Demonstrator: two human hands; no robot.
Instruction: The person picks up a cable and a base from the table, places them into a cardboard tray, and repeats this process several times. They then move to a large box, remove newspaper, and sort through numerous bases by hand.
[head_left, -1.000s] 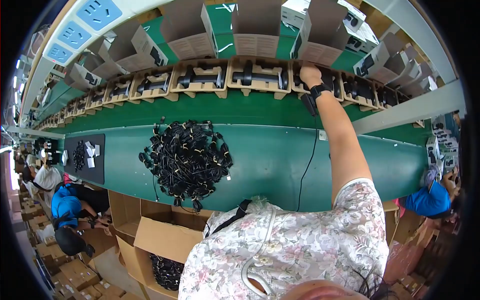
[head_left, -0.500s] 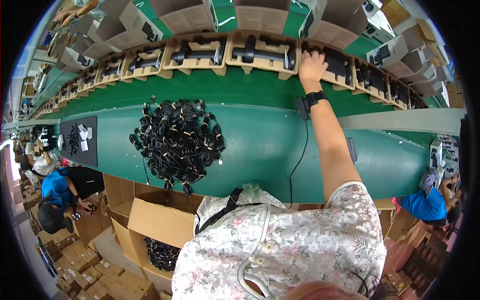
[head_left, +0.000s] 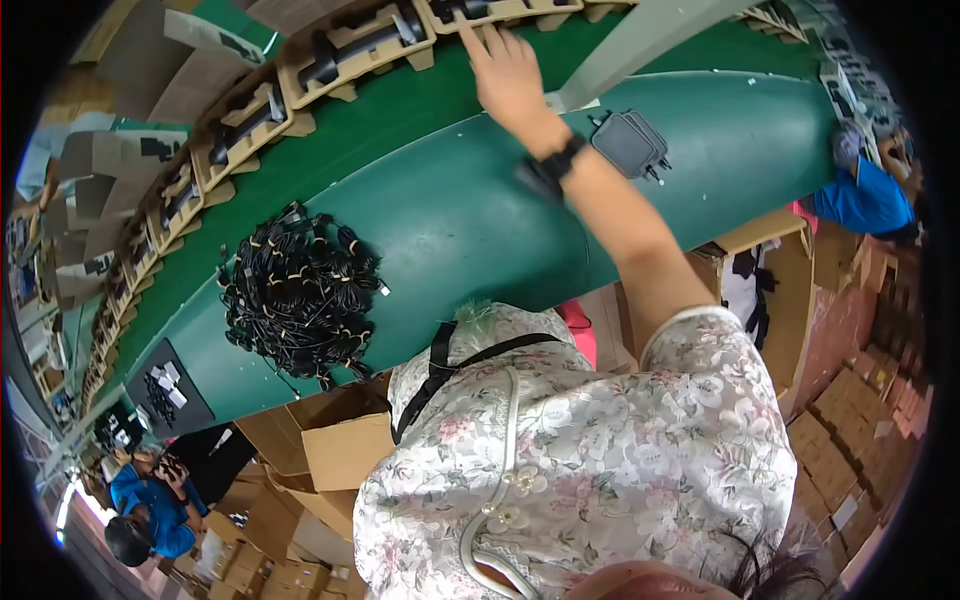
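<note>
My right hand (head_left: 507, 78) reaches across the green bench to the row of moulded cardboard trays. Its fingers are stretched out, with nothing visible in them. The index fingertip is at the near rim of a tray (head_left: 520, 12) holding black parts, cut off by the upper edge. Left of it, another tray (head_left: 425, 45) holds a black device (head_left: 325, 62) with a long bar. Around my wrist is a black band (head_left: 563, 158), with a blurred dark box (head_left: 538, 182) beside it. Flat dark rectangular pieces (head_left: 630, 145) with small corner tabs lie right of my wrist. My left hand is out of view.
A heap of bundled black cables (head_left: 300, 295) covers part of the bench (head_left: 450, 225). A dark mat (head_left: 190, 400) with small parts lies at its left end. A grey post (head_left: 640, 45) rises beside my hand. Open cartons (head_left: 350, 450) stand below; people in blue work at both sides.
The view has turned, so the bench and trays now slant. My right hand has come out of a tray with a flat black piece and now reaches to a tray rim, fingers extended.
</note>
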